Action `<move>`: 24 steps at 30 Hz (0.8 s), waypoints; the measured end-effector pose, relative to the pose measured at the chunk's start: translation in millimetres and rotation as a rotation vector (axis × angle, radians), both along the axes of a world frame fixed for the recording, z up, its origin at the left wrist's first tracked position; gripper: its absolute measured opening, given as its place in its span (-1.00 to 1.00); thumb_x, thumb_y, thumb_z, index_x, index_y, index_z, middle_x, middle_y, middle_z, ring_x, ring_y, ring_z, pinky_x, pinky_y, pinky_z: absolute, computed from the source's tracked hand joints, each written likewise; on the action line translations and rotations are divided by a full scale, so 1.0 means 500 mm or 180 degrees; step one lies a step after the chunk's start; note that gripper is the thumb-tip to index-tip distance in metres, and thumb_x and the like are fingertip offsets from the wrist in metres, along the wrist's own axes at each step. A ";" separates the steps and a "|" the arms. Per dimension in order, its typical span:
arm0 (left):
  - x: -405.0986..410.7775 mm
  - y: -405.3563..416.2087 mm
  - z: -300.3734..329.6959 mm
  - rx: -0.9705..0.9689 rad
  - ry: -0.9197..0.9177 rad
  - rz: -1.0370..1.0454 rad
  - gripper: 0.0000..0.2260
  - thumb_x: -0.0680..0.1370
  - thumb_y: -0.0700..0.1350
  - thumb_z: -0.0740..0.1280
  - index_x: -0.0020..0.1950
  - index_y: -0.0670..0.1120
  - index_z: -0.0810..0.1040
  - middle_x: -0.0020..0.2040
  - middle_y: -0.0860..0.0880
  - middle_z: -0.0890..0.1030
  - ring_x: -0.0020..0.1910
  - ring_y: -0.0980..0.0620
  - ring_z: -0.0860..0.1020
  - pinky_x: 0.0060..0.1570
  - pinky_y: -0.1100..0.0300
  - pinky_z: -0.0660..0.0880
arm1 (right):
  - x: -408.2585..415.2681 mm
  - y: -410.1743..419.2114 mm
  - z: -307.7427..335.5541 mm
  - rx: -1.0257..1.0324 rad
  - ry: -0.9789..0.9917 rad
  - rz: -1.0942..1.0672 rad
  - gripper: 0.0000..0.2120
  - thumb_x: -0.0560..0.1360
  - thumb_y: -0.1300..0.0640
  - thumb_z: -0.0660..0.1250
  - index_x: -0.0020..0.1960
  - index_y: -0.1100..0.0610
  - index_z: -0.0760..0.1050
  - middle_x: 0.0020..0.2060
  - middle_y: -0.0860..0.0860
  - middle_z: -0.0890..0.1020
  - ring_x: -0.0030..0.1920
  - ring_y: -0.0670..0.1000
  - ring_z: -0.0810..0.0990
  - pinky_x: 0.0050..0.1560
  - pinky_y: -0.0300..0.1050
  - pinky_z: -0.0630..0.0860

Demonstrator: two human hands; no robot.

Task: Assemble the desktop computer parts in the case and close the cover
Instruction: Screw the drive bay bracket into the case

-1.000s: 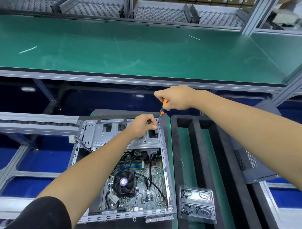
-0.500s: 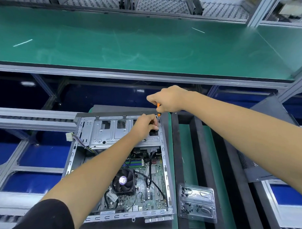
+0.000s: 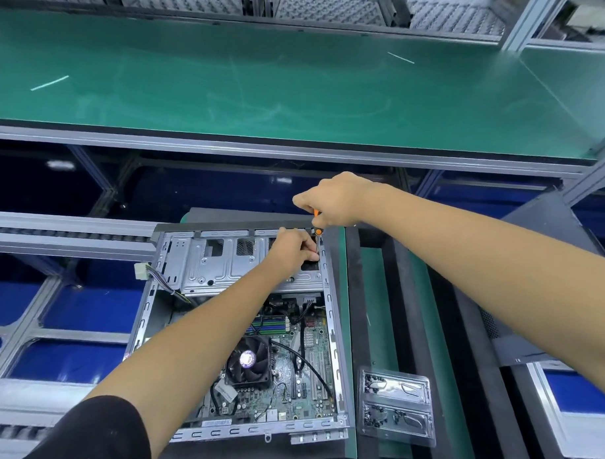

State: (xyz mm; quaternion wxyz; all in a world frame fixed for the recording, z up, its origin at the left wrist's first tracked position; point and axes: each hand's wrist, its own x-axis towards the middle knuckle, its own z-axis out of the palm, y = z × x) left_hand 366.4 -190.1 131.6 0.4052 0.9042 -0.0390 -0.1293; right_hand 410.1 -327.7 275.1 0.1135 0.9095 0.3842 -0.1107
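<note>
From the head view, the open grey sheet-metal computer case [image 3: 332, 331] lies flat on its side on the near workbench, its green motherboard with the black fan [image 3: 247, 361] exposed and the silver perforated drive cage [image 3: 227, 263] bolted across its far end. The right hand [image 3: 334, 200] is clenched round a small orange-handled screwdriver [image 3: 317, 222], held upright over the case's far right corner. The left hand [image 3: 291, 247] rests on the drive cage just beside the tip, fingers curled as if pinching something there; whether it holds a screw I cannot tell.

The case looks stiff but thin-walled, with sharp folded rims, so I would take hold of it by the outer frame, never by the board, which looks fragile and crowded with loose black cables [image 3: 309, 363]. The screwdriver is light and slim; it could easily slip off a tiny screw head.

To the right, a clear plastic blister tray of small screws [image 3: 396, 408] sits near the case on black foam strips [image 3: 403, 294]; the dark grey side cover [image 3: 548, 241] leans beyond the right forearm. Room is tight at that corner, open over the green mat [image 3: 289, 92] further back
</note>
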 end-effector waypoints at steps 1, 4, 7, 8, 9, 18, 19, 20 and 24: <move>0.002 0.002 0.000 0.0000 0.0030 -0.0007 -0.90 0.51 -0.17 0.52 -0.10 -0.03 0.61 0.08 -0.12 0.61 0.09 0.06 0.33 0.10 0.22 0.29 | 0.000 0.001 0.000 0.0024 0.0040 -0.0050 -0.85 0.56 0.09 0.30 -0.09 0.02 0.32 -0.32 -0.05 0.47 -0.35 0.02 0.40 -0.37 -0.09 0.22; 0.002 0.006 -0.003 0.0047 -0.0055 -0.0189 -0.88 0.51 -0.14 0.52 -0.12 0.00 0.61 -0.11 0.02 0.63 0.01 0.06 0.33 -0.03 0.26 0.26 | -0.002 0.003 -0.004 0.0004 0.0002 -0.0219 -0.80 0.57 0.03 0.29 -0.15 0.03 0.31 -0.31 -0.03 0.46 -0.31 0.05 0.45 -0.38 -0.09 0.25; -0.006 0.013 -0.010 -0.0130 -0.0209 -0.0222 -0.90 0.50 -0.13 0.53 -0.11 -0.02 0.63 -0.16 0.02 0.64 0.00 0.07 0.40 0.07 0.16 0.33 | -0.003 0.001 -0.003 -0.0222 -0.0226 -0.0375 -0.72 0.59 -0.04 0.24 -0.21 0.06 0.29 -0.32 -0.02 0.43 -0.35 0.01 0.41 -0.38 -0.09 0.24; -0.008 0.014 -0.014 -0.0176 -0.0273 -0.0178 -0.92 0.51 -0.12 0.52 -0.11 -0.02 0.63 -0.11 -0.02 0.65 0.01 0.06 0.39 0.05 0.17 0.33 | -0.004 -0.002 -0.003 -0.0283 -0.0261 -0.0422 -0.71 0.60 -0.06 0.23 -0.21 0.07 0.30 -0.32 -0.02 0.43 -0.35 0.02 0.40 -0.36 -0.08 0.26; -0.010 0.014 -0.016 -0.0212 -0.0365 -0.0144 -0.93 0.53 -0.11 0.50 -0.11 -0.01 0.63 -0.08 -0.03 0.64 0.02 0.07 0.36 -0.01 0.20 0.30 | -0.005 -0.004 -0.002 -0.0286 -0.0257 -0.0455 -0.73 0.60 -0.06 0.23 -0.16 0.09 0.32 -0.31 -0.02 0.43 -0.33 0.03 0.42 -0.34 -0.07 0.29; 0.003 0.011 0.007 -0.0222 -0.1083 -0.0198 -0.82 0.41 -0.08 0.59 -0.19 -0.09 0.62 -0.28 0.31 0.52 -0.11 0.22 0.35 -0.17 0.39 0.26 | -0.003 -0.016 -0.005 0.0390 0.0568 -0.0036 -0.77 0.50 0.29 0.30 -0.02 0.03 0.30 -0.13 0.00 0.41 -0.24 0.07 0.44 -0.34 -0.05 0.27; 0.006 0.012 0.006 -0.0204 -0.1058 -0.0243 -0.85 0.42 -0.11 0.58 -0.17 -0.11 0.65 -0.28 0.32 0.52 -0.11 0.21 0.36 -0.16 0.34 0.28 | -0.002 -0.016 -0.006 0.0344 0.0479 0.0017 -0.81 0.51 0.23 0.30 -0.04 0.03 0.32 -0.15 -0.01 0.43 -0.24 0.07 0.44 -0.34 -0.05 0.27; 0.008 0.014 0.005 -0.0197 -0.1037 -0.0306 -0.88 0.44 -0.14 0.57 -0.14 -0.12 0.67 -0.27 0.33 0.53 -0.09 0.19 0.37 -0.13 0.27 0.31 | 0.000 -0.017 -0.006 0.0295 0.0391 0.0033 -0.84 0.52 0.18 0.31 -0.08 0.03 0.32 -0.19 -0.02 0.46 -0.26 0.06 0.44 -0.35 -0.06 0.26; 0.009 0.017 0.011 -0.0244 -0.0870 -0.0436 -0.86 0.45 -0.07 0.57 -0.11 -0.02 0.63 -0.27 0.38 0.59 -0.07 0.23 0.36 -0.15 0.33 0.29 | 0.001 -0.026 -0.011 0.0246 0.0293 -0.0183 -0.84 0.58 0.09 0.25 -0.15 0.04 0.32 -0.35 -0.02 0.47 -0.39 0.04 0.36 -0.38 -0.07 0.20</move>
